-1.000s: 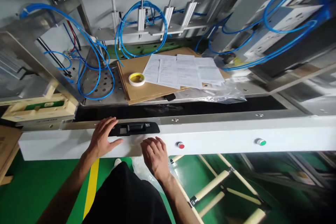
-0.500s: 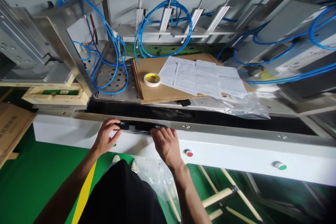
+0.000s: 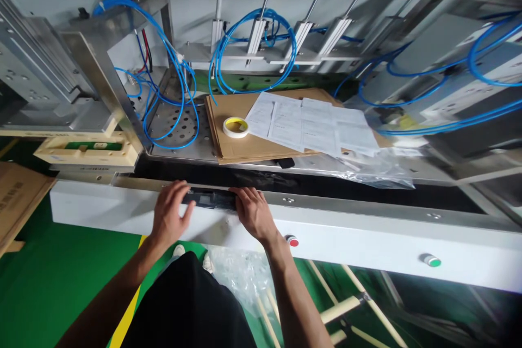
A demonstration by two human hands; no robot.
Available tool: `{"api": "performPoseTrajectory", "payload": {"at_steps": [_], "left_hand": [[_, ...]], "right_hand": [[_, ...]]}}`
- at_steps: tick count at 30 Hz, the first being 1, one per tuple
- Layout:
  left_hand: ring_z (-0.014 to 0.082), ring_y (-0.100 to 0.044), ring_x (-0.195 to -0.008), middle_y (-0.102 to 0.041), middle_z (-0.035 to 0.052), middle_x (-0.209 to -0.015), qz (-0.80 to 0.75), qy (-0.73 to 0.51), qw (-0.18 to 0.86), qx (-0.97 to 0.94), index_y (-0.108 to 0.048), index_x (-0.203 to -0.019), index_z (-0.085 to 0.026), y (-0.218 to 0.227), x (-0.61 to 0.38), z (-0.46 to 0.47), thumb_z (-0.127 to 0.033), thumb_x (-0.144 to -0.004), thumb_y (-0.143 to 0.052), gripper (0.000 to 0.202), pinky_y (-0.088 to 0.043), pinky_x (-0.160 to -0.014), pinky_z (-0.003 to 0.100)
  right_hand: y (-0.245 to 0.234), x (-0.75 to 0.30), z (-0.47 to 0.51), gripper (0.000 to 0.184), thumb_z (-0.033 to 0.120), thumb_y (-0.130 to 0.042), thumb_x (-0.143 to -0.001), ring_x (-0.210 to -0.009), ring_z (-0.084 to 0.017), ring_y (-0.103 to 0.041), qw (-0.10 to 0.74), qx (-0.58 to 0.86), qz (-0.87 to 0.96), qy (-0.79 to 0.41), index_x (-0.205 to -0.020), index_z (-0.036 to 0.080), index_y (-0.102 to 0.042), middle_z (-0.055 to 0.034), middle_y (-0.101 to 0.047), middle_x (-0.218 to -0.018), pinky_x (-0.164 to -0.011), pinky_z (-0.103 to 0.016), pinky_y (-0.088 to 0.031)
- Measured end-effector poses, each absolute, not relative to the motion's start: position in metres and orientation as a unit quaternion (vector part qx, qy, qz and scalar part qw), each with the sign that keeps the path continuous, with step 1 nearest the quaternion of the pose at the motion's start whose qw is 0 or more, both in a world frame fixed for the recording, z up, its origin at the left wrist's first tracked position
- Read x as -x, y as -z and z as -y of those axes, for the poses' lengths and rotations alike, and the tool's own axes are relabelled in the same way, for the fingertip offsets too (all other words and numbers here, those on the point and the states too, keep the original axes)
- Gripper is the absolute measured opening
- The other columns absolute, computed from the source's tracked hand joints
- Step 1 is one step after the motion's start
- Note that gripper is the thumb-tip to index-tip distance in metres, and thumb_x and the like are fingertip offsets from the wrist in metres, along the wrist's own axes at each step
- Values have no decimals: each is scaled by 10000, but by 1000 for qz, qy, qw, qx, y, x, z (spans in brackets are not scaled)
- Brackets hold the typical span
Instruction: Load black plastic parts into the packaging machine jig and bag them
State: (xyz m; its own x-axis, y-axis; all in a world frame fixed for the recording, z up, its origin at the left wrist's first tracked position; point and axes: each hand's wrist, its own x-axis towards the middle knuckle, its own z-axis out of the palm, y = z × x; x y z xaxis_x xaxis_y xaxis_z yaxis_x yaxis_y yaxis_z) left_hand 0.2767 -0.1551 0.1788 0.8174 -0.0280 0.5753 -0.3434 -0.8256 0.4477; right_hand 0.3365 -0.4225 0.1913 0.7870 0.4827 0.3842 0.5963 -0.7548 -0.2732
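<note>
Since the earliest frame, the right hand has come up from just below the black part to its right end, and the part now shows less of its recessed upper face.

Far left, a cardboard box sits low beside the machine. Next comes a cream fixture with a green strip inside it, then blue hoses looping down over a perforated metal plate.

The left hand is at the part's left end, thumb held apart from the fingers; I cannot tell whether they clamp it. The part lies lengthwise between both hands, at the machine's front edge, above the white beam. Behind it, a roll of tape rests on brown cardboard sheets. The right hand's fingers are bent and close together over the part's right end; its thumb is hidden, so its grip cannot be told.

Further right, a red button stands on the beam, overlapping printed papers cover much of the sheets, clear film lies beside them, and a green button follows.
</note>
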Motion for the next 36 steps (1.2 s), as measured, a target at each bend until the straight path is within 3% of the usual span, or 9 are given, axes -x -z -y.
{"api": "performPoseTrajectory", "payload": {"at_steps": [4, 11, 15, 19, 24, 29, 32, 36], "left_hand": [[309, -452, -1543, -503, 122, -1652, 262, -196, 123, -937, -477, -1563, -164, -177, -276, 183, -307, -1044, -594, 551, -371, -1274, 495], [298, -595, -1402, -571, 78, -1601, 270, -159, 55, -948, -573, -1513, -222, -167, -294, 184, -254, -1052, -576, 462, -477, -1172, 455], [305, -631, -1325, -642, 98, -1516, 285, -122, 66, -949, -599, -1474, -222, -178, -291, 179, -279, -1030, -634, 449, -512, -1105, 442], [297, -626, -1311, -654, 102, -1491, 297, -77, 103, -946, -588, -1459, -190, -191, -290, 175, -304, -1018, -667, 462, -529, -1077, 448], [283, -645, -1269, -671, 101, -1458, 325, -7, 156, -932, -591, -1430, -167, -206, -300, 168, -269, -1027, -626, 417, -551, -1052, 459], [276, -627, -1325, -705, 129, -1388, 365, -9, 195, -910, -664, -1279, -150, -219, -316, 166, -232, -1020, -606, 277, -511, -1159, 442], [331, -603, -1349, -651, 175, -1454, 350, -78, 169, -918, -610, -1359, -126, -227, -316, 166, -322, -988, -687, 427, -491, -1179, 513], [333, -662, -1229, -682, 146, -1389, 331, -119, 148, -924, -519, -1425, -175, -226, -307, 164, -317, -934, -755, 563, -526, -1102, 521]], "right_hand": [[-193, -337, 417, 330, 207, -430, -1069, -909, -239, -604, 181, 931, 280, 148, -1264, 202, -696, -67, -769, -981, -807, -385, -395], [-201, -331, 421, 348, 250, -398, -1098, -923, -226, -631, 204, 931, 266, 146, -1262, 211, -703, -63, -790, -989, -850, -382, -401], [-214, -302, 422, 332, 304, -487, -1072, -1124, -264, -630, 198, 927, 210, 239, -1338, 192, -653, -112, -768, -1174, -1013, -427, -423], [-206, -265, 403, 322, 294, -628, -1008, -1063, -236, -627, 183, 917, 232, 267, -1321, 234, -665, -84, -760, -1142, -974, -406, -447], [-182, -259, 384, 424, 151, -516, -1033, -1159, -223, -595, 138, 914, 277, 263, -1435, 238, -618, -73, -760, -1213, -1036, -391, -409], [-192, -278, 382, 431, 114, -508, -1012, -1055, -226, -587, 151, 925, 285, 200, -1415, 218, -620, -79, -754, -1168, -962, -389, -415], [-199, -288, 374, 361, 135, -536, -990, -982, -241, -564, 153, 938, 268, 159, -1326, 196, -654, -85, -748, -1104, -909, -393, -400], [-204, -300, 362, 246, 168, -555, -960, -950, -253, -544, 149, 955, 222, 133, -1171, 170, -681, -88, -728, -1013, -871, -404, -356]]}}
